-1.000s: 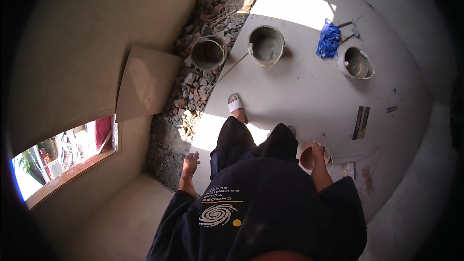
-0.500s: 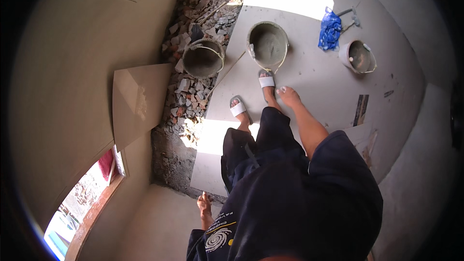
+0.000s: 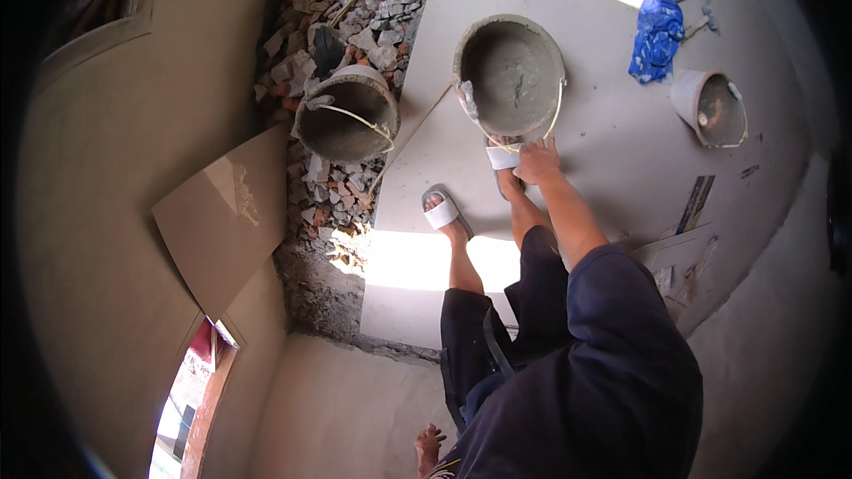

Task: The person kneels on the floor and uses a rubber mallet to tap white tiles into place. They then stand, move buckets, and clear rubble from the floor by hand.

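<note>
We reach our right hand (image 3: 537,162) down to the near rim of the round grey mortar-crusted bucket (image 3: 508,76), w/ the arm stretched far forward. The fingers look curled at the thin wire handle (image 3: 557,111) where it hangs over the near rim, but we cannot tell if they already close on it or only touch; the hand hides that part. This bucket stands on the pale grey floor slab (image 3: 603,151), just beyond our two feet in white slide sandals (image 3: 442,212), probably set there because the slab is flat and firm. Inside it is coated w/ dried grey cement, a lump sticks on the left inner wall, and it seems to hold nothing loose.

Our left hand (image 3: 429,445) is near the body at the lower edge, fingers spread, holding nothing, apart from any thing.

To the left, a second dark round bucket (image 3: 346,115) sits at the edge of the broken brick rubble (image 3: 355,27), leaning a bit. A beige square tile (image 3: 226,217) leans on the left wall. Far right lie a blue crumpled plastic bag (image 3: 658,31) and a small grey bucket tipped on its side (image 3: 710,106), approx. well apart from the hand.
</note>
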### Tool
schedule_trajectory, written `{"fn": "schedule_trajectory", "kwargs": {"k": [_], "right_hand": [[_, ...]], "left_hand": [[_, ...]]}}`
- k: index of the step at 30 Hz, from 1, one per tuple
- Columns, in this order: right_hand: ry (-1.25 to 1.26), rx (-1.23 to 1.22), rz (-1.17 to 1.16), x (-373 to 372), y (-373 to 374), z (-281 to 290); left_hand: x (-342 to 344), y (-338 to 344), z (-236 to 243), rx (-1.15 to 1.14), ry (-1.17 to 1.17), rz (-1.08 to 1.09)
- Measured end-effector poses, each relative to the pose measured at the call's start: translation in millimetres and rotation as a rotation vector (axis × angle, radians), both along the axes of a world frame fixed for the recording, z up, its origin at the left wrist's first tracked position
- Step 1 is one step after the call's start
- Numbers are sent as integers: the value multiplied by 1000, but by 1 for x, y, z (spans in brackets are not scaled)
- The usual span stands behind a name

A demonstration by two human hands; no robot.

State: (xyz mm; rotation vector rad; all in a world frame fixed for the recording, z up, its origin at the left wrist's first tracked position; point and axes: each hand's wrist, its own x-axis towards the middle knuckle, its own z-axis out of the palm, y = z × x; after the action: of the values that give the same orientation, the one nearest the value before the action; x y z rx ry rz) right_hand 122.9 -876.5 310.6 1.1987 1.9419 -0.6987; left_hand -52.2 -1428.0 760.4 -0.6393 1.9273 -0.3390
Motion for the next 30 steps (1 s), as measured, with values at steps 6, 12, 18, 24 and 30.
{"fn": "schedule_trajectory", "kwargs": {"k": [6, 12, 18, 24, 30], "right_hand": [[319, 124, -312, 54, 54, 70], [295, 27, -464, 143, 46, 169], [241, 4, -854, 209, 24, 174], [-41, 25, -1046, 287, -30, 102], [-288, 109, -1091, 390, -115, 56]], "left_hand": [[-38, 63, -44, 140, 103, -115], [-95, 212, -119, 736, 248, -246], [-85, 274, -120, 910, 166, -378], [-78, 169, -107, 513, 65, -349], [-82, 100, -92, 259, 131, -169]]}}
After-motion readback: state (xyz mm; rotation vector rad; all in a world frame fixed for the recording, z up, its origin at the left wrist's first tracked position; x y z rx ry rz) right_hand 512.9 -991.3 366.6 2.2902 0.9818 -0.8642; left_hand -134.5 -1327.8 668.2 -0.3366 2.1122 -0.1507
